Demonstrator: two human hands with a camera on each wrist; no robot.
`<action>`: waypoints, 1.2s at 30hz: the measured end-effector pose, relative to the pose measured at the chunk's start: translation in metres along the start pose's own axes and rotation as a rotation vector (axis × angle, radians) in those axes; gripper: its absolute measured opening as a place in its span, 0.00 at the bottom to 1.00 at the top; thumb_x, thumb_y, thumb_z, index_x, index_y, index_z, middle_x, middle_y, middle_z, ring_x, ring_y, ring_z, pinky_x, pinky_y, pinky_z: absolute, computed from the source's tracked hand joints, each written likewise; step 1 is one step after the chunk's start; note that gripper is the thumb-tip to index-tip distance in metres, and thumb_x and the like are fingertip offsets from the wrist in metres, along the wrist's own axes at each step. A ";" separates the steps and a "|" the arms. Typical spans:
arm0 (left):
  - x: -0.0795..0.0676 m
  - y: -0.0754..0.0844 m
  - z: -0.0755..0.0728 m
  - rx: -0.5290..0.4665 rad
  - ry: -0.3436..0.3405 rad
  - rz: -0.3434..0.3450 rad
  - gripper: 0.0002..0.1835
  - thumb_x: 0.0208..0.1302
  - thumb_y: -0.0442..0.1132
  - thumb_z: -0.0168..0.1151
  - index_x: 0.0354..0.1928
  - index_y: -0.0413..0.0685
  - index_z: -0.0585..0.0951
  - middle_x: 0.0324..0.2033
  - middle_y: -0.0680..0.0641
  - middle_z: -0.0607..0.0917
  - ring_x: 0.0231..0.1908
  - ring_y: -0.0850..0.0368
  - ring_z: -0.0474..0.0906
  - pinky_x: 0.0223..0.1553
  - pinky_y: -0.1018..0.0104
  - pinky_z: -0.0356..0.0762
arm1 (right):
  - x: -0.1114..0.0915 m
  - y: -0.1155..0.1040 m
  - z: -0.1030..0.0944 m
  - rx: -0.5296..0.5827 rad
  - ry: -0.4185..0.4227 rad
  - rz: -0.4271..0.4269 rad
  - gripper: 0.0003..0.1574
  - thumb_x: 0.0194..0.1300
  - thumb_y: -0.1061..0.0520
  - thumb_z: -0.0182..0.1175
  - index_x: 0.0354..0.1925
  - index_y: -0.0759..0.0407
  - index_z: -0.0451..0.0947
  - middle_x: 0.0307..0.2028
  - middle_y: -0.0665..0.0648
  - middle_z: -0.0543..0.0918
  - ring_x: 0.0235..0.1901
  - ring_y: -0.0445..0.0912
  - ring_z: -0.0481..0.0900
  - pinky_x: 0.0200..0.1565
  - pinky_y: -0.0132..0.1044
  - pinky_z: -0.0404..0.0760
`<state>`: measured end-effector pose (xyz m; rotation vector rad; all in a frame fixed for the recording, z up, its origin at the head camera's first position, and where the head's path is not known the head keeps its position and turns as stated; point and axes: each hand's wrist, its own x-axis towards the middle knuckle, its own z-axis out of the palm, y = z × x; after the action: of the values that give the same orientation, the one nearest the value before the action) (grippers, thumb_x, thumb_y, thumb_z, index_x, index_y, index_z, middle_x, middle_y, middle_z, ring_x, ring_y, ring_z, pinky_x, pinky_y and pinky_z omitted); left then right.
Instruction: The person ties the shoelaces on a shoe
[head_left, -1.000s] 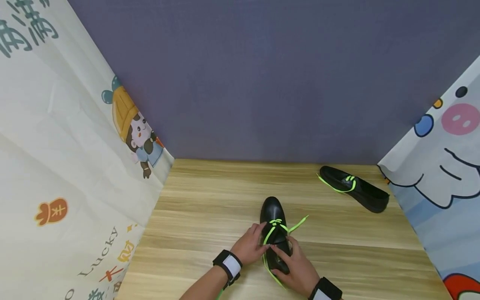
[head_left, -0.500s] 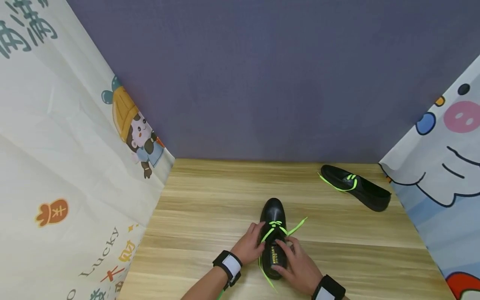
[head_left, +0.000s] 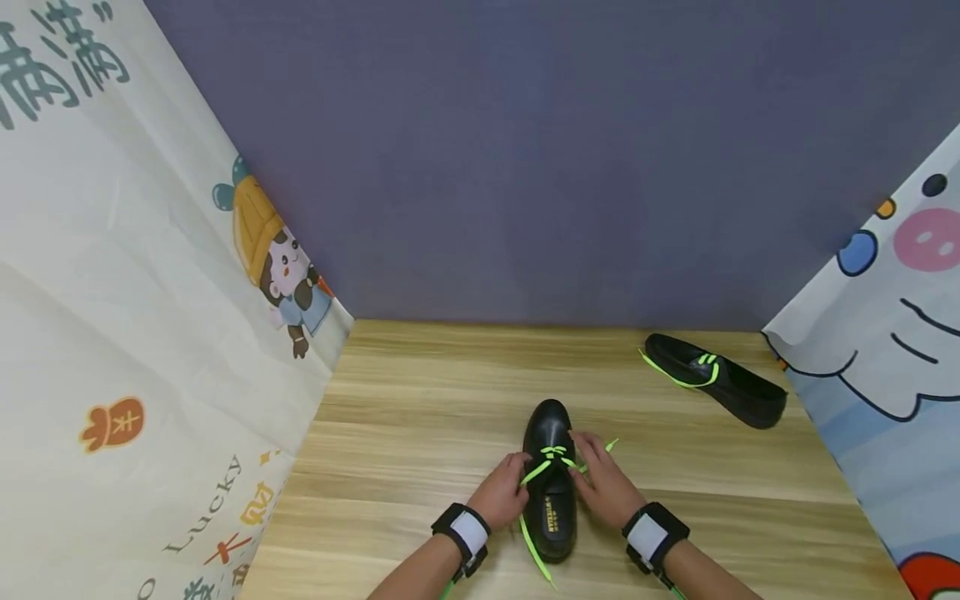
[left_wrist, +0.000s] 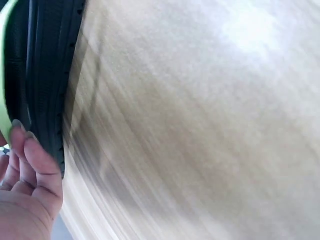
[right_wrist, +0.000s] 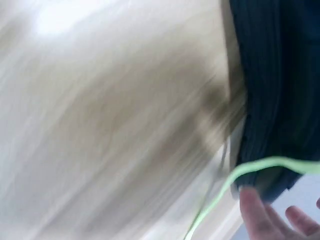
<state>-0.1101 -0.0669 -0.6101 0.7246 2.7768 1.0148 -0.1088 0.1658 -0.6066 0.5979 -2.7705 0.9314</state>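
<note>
A black lace-up shoe (head_left: 550,517) lies sole down on the wooden surface, toe pointing away, its bright green shoelace (head_left: 536,472) tied in a small knot over the tongue. At its left side, my left hand (head_left: 501,493) has curled fingers and pinches the left lace strand, whose tail hangs out below; the left wrist view shows the fingertips (left_wrist: 31,137) against the lace beside the sole. On the right side, my right hand (head_left: 607,479) touches the shoe with spread, fairly straight fingers. The right lace strand (right_wrist: 270,162) passes by these fingers, partly hidden under the hand.
A second black shoe (head_left: 716,382) with green lace lies at the back right. A grey-purple panel (head_left: 555,167) rises behind the wooden surface (head_left: 420,375). Printed cloths stand on the left (head_left: 150,250) and right (head_left: 900,350).
My right hand has moved from inside the shoe's heel opening, forward and right, to the shoe's right side by the lace. The gold insole lettering now shows. My left hand stays nearly in place.
</note>
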 end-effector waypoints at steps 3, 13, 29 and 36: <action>-0.001 0.001 -0.001 0.001 0.001 -0.012 0.23 0.59 0.30 0.61 0.58 0.39 0.73 0.34 0.52 0.75 0.33 0.63 0.71 0.38 0.68 0.75 | -0.003 -0.002 0.004 0.050 -0.024 0.016 0.29 0.70 0.65 0.60 0.67 0.65 0.67 0.59 0.66 0.71 0.55 0.59 0.78 0.52 0.56 0.79; -0.002 -0.007 -0.005 -0.019 0.019 0.035 0.18 0.60 0.27 0.59 0.53 0.39 0.76 0.35 0.48 0.77 0.33 0.63 0.71 0.37 0.69 0.74 | -0.007 -0.003 0.000 0.066 0.016 0.008 0.29 0.62 0.70 0.61 0.62 0.68 0.69 0.48 0.59 0.73 0.43 0.50 0.80 0.41 0.44 0.81; -0.001 -0.036 -0.050 0.013 0.065 0.058 0.04 0.70 0.31 0.60 0.43 0.41 0.82 0.36 0.49 0.82 0.38 0.57 0.79 0.42 0.62 0.78 | -0.007 0.027 -0.042 -0.030 -0.005 0.000 0.09 0.61 0.67 0.68 0.36 0.55 0.80 0.34 0.44 0.78 0.35 0.38 0.76 0.37 0.39 0.78; -0.008 -0.049 -0.056 0.159 0.228 0.093 0.04 0.62 0.31 0.69 0.36 0.47 0.87 0.34 0.52 0.74 0.38 0.55 0.71 0.40 0.62 0.72 | -0.016 0.041 -0.041 -0.075 0.146 -0.109 0.17 0.49 0.72 0.74 0.32 0.55 0.81 0.33 0.47 0.73 0.34 0.41 0.70 0.35 0.36 0.73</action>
<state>-0.1363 -0.1365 -0.5983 0.8115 3.0750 0.9551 -0.1110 0.2257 -0.6006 0.6351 -2.6025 0.8105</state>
